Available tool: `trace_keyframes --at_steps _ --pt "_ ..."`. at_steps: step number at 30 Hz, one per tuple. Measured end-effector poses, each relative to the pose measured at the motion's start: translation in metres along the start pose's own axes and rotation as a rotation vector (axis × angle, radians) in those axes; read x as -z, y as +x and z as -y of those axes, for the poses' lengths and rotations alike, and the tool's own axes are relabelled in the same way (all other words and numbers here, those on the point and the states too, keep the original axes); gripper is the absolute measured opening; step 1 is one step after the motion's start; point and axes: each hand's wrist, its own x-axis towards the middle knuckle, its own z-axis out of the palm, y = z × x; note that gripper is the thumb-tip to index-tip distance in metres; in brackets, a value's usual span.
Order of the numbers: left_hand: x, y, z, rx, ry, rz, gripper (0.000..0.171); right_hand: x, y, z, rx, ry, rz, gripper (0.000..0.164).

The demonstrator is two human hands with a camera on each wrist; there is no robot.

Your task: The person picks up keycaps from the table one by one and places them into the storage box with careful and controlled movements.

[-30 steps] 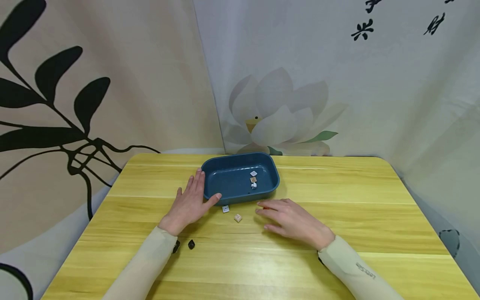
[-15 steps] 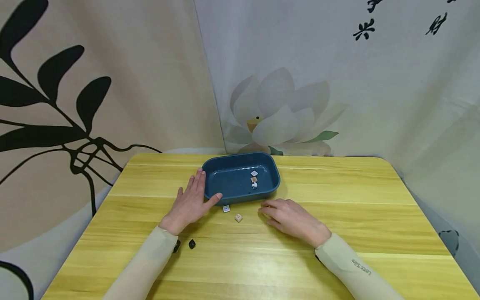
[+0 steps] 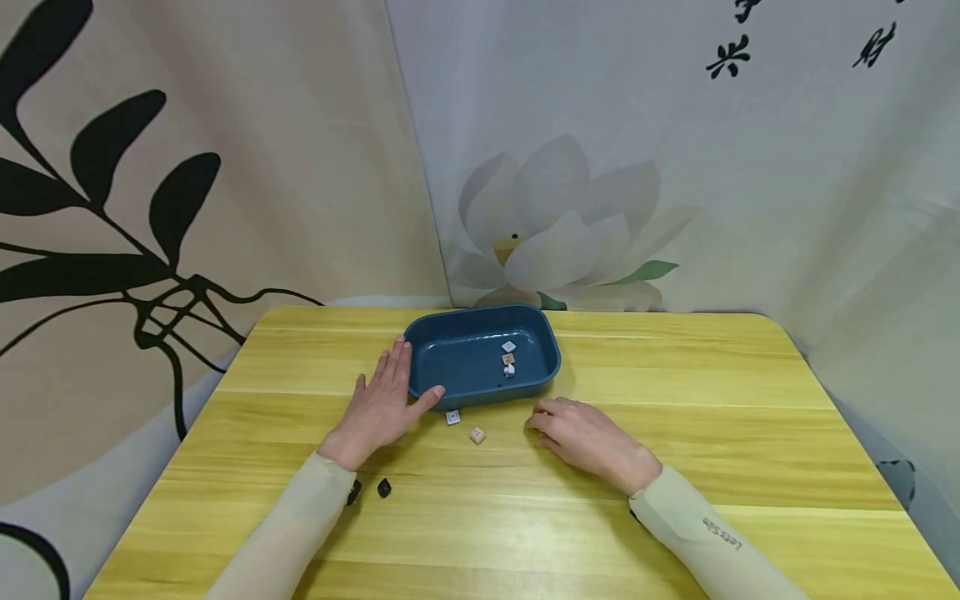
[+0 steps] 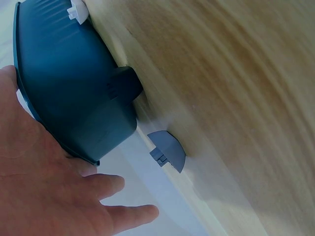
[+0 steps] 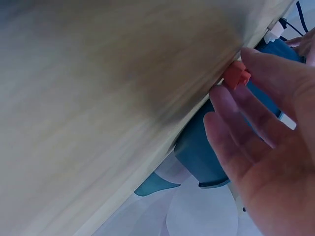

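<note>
My left hand [image 3: 375, 411] rests with its fingers spread against the left end of a blue tray [image 3: 450, 395], thumb over the front rim. In the left wrist view a grey keycap-like piece [image 4: 170, 147] with a stem lies beyond that end. My right hand [image 3: 585, 435] is low over the table, right of the tray, fingers curled. In the right wrist view its thumb and fingertips pinch a small red keycap [image 5: 236, 74], hidden from the head view. A white keycap [image 3: 453, 417] and a beige keycap [image 3: 477, 436] lie in front of the tray.
Inside the tray, towards its right, sit a white keycap [image 3: 508, 347], a tan one [image 3: 507, 359] and another white one [image 3: 509, 371]. A small black piece [image 3: 384, 487] lies near the left sleeve. Patterned curtain [image 3: 570, 167] hangs behind the wooden table [image 3: 675, 367].
My right hand has moved slightly right, and its fingers have closed in around the red keycap, which was showing between them before. The left hand and tray stay put.
</note>
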Motion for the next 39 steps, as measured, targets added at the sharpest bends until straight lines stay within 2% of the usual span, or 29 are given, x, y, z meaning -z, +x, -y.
trace_keyframes --at_steps 7,21,28,39 --pt "0.001 0.0 -0.001 0.003 -0.001 0.004 0.105 0.0 -0.002 -0.001 0.013 0.018 -0.029 0.007" --pt "0.001 -0.001 -0.001 0.0 -0.009 0.0 0.104 0.014 -0.009 -0.001 -0.02 0.037 -0.112 0.009" --pt "0.001 0.0 -0.001 0.001 -0.008 0.003 0.105 0.024 -0.012 -0.004 -0.044 0.067 -0.184 0.014" --pt "0.0 0.0 0.0 0.004 -0.012 0.002 0.105 0.038 -0.007 -0.005 -0.064 0.054 -0.307 0.015"
